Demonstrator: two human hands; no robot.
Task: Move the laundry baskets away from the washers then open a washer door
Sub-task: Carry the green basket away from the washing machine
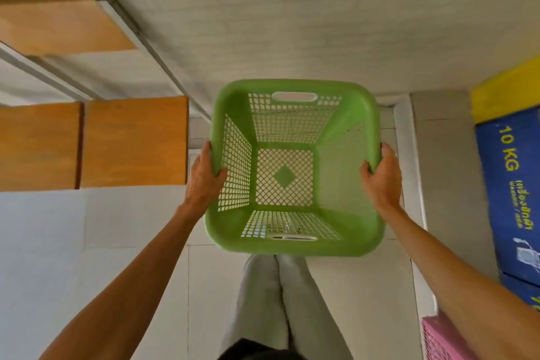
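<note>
Gripping green basket (362, 114) with both hands (204, 177)

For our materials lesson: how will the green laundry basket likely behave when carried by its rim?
The green basket is empty with perforated walls, so it is probably light. Its moulded rim looks stiff enough to hold shape, though it may flex slightly. With the left hand and right hand on opposite sides, it should stay level.
</note>
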